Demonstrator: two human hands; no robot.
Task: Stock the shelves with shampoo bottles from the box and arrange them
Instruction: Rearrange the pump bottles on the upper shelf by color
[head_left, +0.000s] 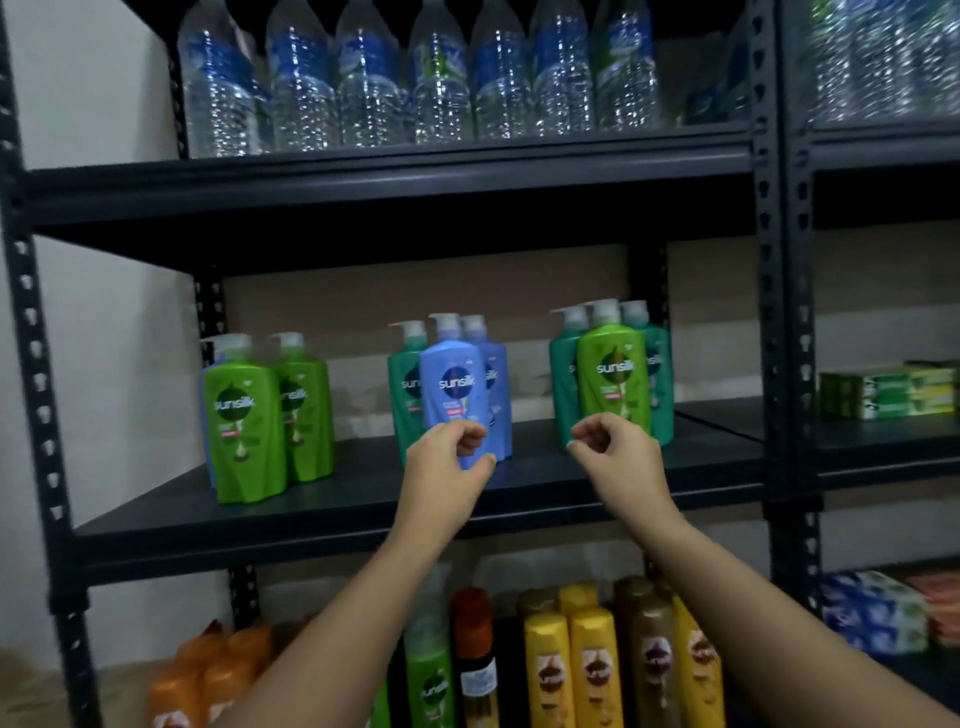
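1. We see clear water bottles (441, 78) with blue labels lining the top shelf.
2. We spot green boxes (888, 392) stacked at right.
3. We find blue-and-white packs (872, 613) lower right, orange packs (940, 608) beside them.

Open gaps on the middle shelf (363, 499) between green pair (267, 415), blue group (457, 395) and right group (613, 379). Bare strip along front edge. Upper shelf (389, 182) close above pump tops.
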